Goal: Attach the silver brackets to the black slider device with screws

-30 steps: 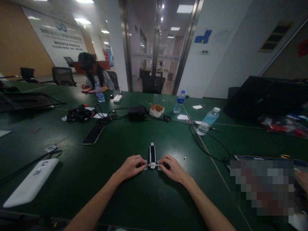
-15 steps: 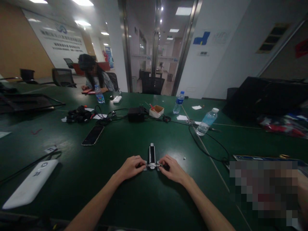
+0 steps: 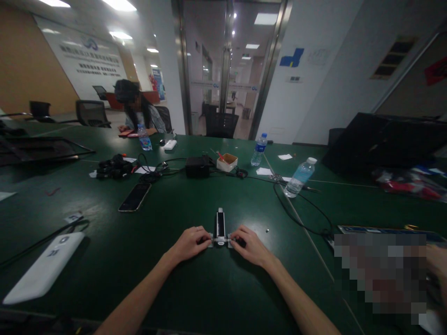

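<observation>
A small black-and-silver slide mechanism (image 3: 220,225) lies lengthwise on the green table (image 3: 115,260), pointing away from me. A short metal crossbar (image 3: 220,240) runs across its near end. My left hand (image 3: 189,244) pinches the crossbar's left end between its fingers, and my right hand (image 3: 249,245) pinches the right end. My fingertips hide the bar's outer tips and part of the device's sides.
A smartphone (image 3: 134,197) lies to the left, and a white slab (image 3: 44,267) lies at the near left. Cables, a black power adapter (image 3: 197,166), a small cardboard box (image 3: 226,162) and water bottles stand further off. A seated person (image 3: 136,107) is at the far left.
The whole view has shifted and tilted slightly as my head moved. Both hands remain on the crossbar, and the device shows no clear movement.
</observation>
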Tool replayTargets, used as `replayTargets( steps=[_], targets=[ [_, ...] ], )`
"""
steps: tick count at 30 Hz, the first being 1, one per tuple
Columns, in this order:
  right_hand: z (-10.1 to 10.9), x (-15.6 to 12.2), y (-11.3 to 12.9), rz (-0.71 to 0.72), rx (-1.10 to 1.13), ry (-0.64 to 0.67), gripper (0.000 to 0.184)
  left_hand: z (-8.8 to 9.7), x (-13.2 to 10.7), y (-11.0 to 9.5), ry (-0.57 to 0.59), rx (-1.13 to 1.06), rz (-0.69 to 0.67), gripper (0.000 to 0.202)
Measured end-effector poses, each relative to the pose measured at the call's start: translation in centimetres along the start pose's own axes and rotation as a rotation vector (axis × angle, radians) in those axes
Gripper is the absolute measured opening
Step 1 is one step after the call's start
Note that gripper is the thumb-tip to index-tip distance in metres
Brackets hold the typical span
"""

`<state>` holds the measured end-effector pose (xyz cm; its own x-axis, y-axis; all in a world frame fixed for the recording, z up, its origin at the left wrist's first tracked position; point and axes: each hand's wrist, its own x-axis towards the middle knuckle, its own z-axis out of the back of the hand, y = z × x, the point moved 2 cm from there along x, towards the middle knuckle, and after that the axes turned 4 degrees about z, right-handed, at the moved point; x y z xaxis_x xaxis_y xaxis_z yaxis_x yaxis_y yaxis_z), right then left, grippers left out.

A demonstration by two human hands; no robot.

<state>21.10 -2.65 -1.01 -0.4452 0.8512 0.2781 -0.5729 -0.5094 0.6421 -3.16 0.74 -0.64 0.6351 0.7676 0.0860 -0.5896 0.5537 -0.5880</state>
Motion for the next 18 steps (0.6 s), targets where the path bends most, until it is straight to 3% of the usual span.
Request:
replayTargets(
  steps=[4, 7, 12, 15, 18],
  targets=[
    [0.1, 0.1, -0.2, 0.000, -0.059, -0.009, 0.018, 0.0, 0.0, 0.0, 0.000, 0.004, 0.003, 0.017],
    [1.1, 0.2, -0.9, -0.056, -0.224, -0.083, 0.020, 0.1, 0.0, 0.0, -0.001, 0.002, 0.004, 0.017],
    [4.0, -0.8, -3.1, -0.402, -0.609, -0.185, 0.019, 0.0, 0.0, 0.1, 0.015, 0.006, 0.014, 0.015],
    [5.0, -1.9, -4.4, -0.585, -0.641, -0.111, 0.020, -0.2, 0.0, 0.4, 0.014, 0.003, 0.012, 0.015],
    [5.1, -2.3, -5.1, -0.632, -0.569, -0.033, 0.021, -0.2, 0.0, 0.5, 0.023, 0.001, 0.027, 0.016]
  ],
)
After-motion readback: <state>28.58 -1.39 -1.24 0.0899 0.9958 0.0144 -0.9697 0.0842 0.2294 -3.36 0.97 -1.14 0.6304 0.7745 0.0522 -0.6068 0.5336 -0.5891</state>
